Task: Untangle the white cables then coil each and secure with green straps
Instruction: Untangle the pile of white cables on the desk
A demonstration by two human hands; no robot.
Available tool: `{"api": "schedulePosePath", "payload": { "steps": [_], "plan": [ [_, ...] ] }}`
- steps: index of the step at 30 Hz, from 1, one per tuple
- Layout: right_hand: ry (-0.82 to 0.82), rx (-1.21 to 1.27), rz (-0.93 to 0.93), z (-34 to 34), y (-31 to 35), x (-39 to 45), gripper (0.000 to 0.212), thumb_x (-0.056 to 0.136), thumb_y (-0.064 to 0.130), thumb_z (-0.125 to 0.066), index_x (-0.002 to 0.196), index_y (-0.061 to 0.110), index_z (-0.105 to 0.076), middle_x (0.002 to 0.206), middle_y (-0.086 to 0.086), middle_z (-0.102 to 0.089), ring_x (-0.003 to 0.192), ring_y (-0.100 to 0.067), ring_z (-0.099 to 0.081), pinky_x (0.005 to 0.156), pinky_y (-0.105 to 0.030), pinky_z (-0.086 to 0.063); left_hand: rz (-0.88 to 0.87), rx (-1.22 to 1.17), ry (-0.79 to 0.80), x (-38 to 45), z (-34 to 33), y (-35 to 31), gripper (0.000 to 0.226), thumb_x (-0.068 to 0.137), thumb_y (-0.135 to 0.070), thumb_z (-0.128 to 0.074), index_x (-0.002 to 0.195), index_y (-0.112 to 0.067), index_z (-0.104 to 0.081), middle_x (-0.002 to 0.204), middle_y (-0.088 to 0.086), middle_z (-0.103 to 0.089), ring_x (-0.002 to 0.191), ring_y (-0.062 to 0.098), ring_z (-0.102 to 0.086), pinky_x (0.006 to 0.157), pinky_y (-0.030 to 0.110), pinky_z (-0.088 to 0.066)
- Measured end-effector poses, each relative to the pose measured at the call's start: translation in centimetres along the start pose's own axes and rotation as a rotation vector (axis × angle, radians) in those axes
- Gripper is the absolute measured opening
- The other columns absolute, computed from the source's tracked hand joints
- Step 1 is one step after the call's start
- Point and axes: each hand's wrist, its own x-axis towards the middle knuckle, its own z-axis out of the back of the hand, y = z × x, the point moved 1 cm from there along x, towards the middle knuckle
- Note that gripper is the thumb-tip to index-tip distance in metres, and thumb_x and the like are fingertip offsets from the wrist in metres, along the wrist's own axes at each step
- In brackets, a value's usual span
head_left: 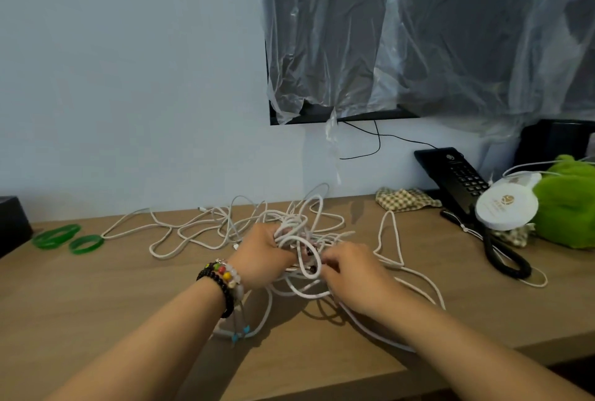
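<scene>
A knot of white cables (299,239) is held by two hands in the middle of the wooden worktop (96,297).

The left hand (264,255), with bead bracelets (222,281) on its wrist, is curled round a bunch of the cables. A loop is pinched by the fingers (328,260) of the right hand (351,275). Long loose loops are spread over the worktop on both sides of the hands. Two green straps (67,238) are seen lying flat far to the left, well apart from the cables. A black phone (457,175), a white round box (505,205) and a green fluffy toy (566,201) are seen on the right.
</scene>
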Motion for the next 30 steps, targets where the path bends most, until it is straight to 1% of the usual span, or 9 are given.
{"api": "schedulePosePath", "payload": {
  "steps": [5,10,14,17,21,24,26,28,30],
  "plan": [
    [-0.138,-0.266,0.103,1.8,1.9,2.3,0.024,0.089,0.032,-0.056,0.072,0.017,-0.063,0.09,0.003,-0.044,0.093,-0.016,-0.045,0.076,-0.031,-0.041,0.063,-0.23,-0.204,0.6,0.9,-0.2,0.012,0.085,-0.001,-0.067,0.08,-0.011,-0.072,0.05,-0.008,-0.06,0.041,0.003,-0.046,0.042,0.016,-0.038],
    [-0.329,-0.122,0.023,4.9,1.1,5.0,0.033,0.09,0.027,-0.053,0.069,0.004,-0.065,0.085,-0.005,-0.049,0.076,-0.02,-0.05,0.067,-0.033,-0.042,0.102,-0.445,-0.392,2.4,3.5,-1.3,0.019,0.085,-0.019,-0.074,0.072,-0.01,-0.063,0.039,-0.008,-0.034,0.037,0.009,-0.027,0.037,0.021,-0.028],
    [-0.458,0.059,-0.079,6.6,0.3,6.7,0.039,0.085,0.021,-0.056,0.057,-0.005,-0.054,0.062,-0.022,-0.056,0.059,-0.028,-0.049,0.057,-0.035,-0.041,0.112,-0.487,-0.473,3.6,5.3,-2.1,0.022,0.085,-0.025,-0.075,0.075,-0.013,-0.06,0.046,-0.002,-0.034,0.039,0.012,-0.028,0.044,0.025,-0.028],
    [-0.503,0.174,-0.21,7.8,-0.9,7.7,0.041,0.088,0.021,-0.053,0.053,0.0,-0.055,0.053,-0.017,-0.054,0.051,-0.024,-0.045,0.051,-0.031,-0.034,0.134,-0.529,-0.534,4.5,7.3,-2.4,0.019,0.086,-0.023,-0.074,0.083,-0.012,-0.059,0.045,-0.002,-0.033,0.037,0.013,-0.028,0.043,0.025,-0.025],
    [-0.458,0.28,-0.313,8.3,-1.8,8.7,0.036,0.087,0.021,-0.053,0.059,0.001,-0.063,0.063,-0.016,-0.064,0.055,-0.023,-0.054,0.053,-0.029,-0.04,0.086,-0.543,-0.542,5.5,9.1,-3.2,0.018,0.085,-0.024,-0.075,0.087,-0.01,-0.063,0.042,-0.005,-0.029,0.037,0.013,-0.024,0.046,0.027,-0.024],
    [-0.534,0.428,-0.391,8.8,-2.0,9.4,0.034,0.088,0.022,-0.054,0.08,-0.006,-0.072,0.077,-0.02,-0.072,0.051,-0.012,-0.06,0.055,-0.028,-0.046,0.102,-0.557,-0.6,5.8,10.0,-3.6,0.017,0.085,-0.022,-0.075,0.083,-0.012,-0.062,0.051,-0.001,-0.032,0.04,0.014,-0.027,0.043,0.024,-0.026],
    [-0.609,0.396,-0.426,9.4,-2.8,9.8,0.035,0.087,0.022,-0.053,0.084,-0.009,-0.07,0.08,-0.024,-0.071,0.053,-0.016,-0.059,0.058,-0.032,-0.05,0.135,-0.585,-0.683,5.7,10.8,-3.4,0.018,0.085,-0.021,-0.075,0.08,-0.013,-0.06,0.057,0.001,-0.036,0.041,0.014,-0.032,0.041,0.02,-0.031],
    [-0.671,0.288,-0.424,10.0,-4.1,9.9,0.035,0.085,0.021,-0.054,0.072,-0.009,-0.066,0.074,-0.025,-0.069,0.064,-0.03,-0.065,0.065,-0.039,-0.054,0.147,-0.615,-0.751,5.6,11.8,-2.8,0.017,0.085,-0.019,-0.075,0.084,-0.012,-0.059,0.056,0.001,-0.036,0.038,0.013,-0.033,0.043,0.023,-0.031],
    [-0.615,0.146,-0.369,9.8,-4.7,9.4,0.04,0.086,0.017,-0.054,0.05,0.001,-0.051,0.056,-0.019,-0.059,0.059,-0.034,-0.058,0.058,-0.035,-0.048,0.135,-0.599,-0.75,5.4,12.3,-2.1,0.018,0.086,-0.018,-0.074,0.088,-0.011,-0.058,0.054,0.0,-0.032,0.038,0.014,-0.028,0.047,0.028,-0.027]
  ]
}}
